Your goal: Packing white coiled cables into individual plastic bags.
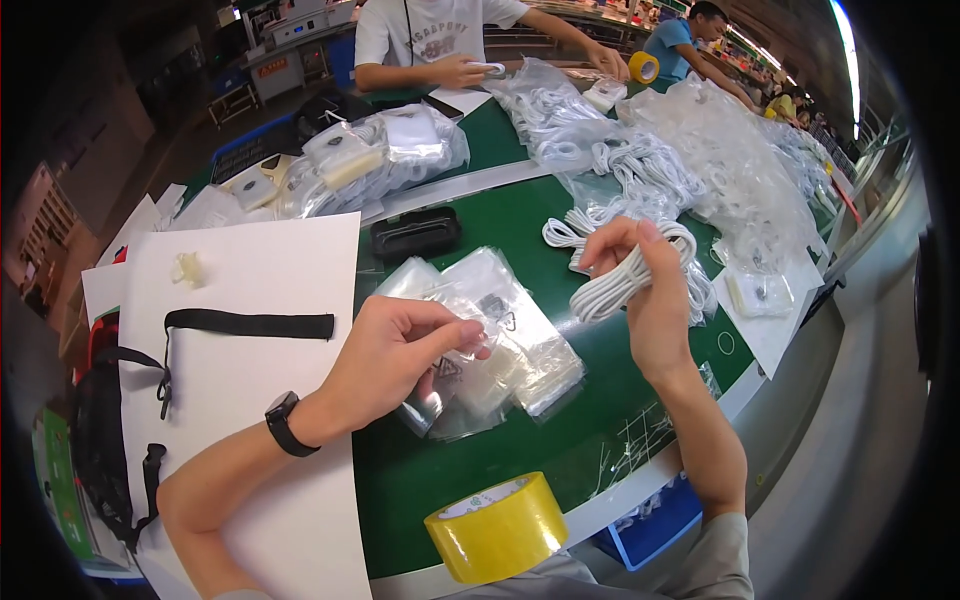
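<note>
Over the green table, the left hand, nearly closed, pinches a clear bag; the right hand curls round a white coil, bundled but unbagged; other coils lie beyond.

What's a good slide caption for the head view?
Right hand holds a bundled white cable; left hand pinches a clear plastic bag.

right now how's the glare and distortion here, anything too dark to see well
In the head view, the flat clear bags show pale glare; in the head view, the strip light at upper right is blown out white and looks bowed; also in the head view, the corners go black and the far left background is dim.
</note>
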`<move>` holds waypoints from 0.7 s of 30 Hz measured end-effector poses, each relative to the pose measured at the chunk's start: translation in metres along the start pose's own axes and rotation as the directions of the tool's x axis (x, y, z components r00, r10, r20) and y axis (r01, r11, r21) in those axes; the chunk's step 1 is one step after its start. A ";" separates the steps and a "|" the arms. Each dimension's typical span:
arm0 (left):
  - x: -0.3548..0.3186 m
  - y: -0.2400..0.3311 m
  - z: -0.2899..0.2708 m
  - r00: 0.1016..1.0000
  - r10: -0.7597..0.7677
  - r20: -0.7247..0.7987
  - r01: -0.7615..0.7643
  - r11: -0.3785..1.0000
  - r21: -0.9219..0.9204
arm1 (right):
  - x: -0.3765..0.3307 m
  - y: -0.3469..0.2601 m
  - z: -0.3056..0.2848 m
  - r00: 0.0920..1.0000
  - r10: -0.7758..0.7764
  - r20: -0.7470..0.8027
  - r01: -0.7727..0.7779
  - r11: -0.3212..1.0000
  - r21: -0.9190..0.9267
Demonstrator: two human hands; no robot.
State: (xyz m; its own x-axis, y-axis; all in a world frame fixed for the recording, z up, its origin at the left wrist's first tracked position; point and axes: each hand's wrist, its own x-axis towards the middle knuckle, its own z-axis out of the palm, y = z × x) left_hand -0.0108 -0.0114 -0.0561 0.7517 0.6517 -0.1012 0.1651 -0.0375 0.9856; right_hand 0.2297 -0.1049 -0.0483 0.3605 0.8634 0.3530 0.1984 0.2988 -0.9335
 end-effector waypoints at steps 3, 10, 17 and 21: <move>-0.004 0.012 0.005 0.998 -0.046 0.040 0.044 0.997 0.058 | -0.006 -0.010 -0.004 0.999 0.007 0.045 -0.007 1.000 0.003; -0.010 0.013 0.009 0.989 -0.041 0.140 0.033 0.998 0.061 | -0.013 -0.011 0.010 0.962 -0.252 0.108 0.264 0.959 -0.107; -0.011 0.011 0.015 0.983 -0.020 0.184 0.021 1.000 0.000 | -0.012 -0.010 0.013 0.889 -0.370 0.271 0.405 0.910 -0.086; -0.013 0.010 0.014 0.981 -0.031 0.191 0.045 0.997 -0.065 | -0.014 -0.006 0.017 0.924 -0.291 0.247 0.318 0.945 -0.073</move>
State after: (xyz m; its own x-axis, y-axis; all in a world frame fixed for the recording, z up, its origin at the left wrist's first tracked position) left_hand -0.0100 -0.0308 -0.0473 0.8544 0.4955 -0.1562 0.1565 0.0413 0.9868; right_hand 0.2083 -0.1118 -0.0483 0.0498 0.8113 0.5824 0.3688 0.5270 -0.7657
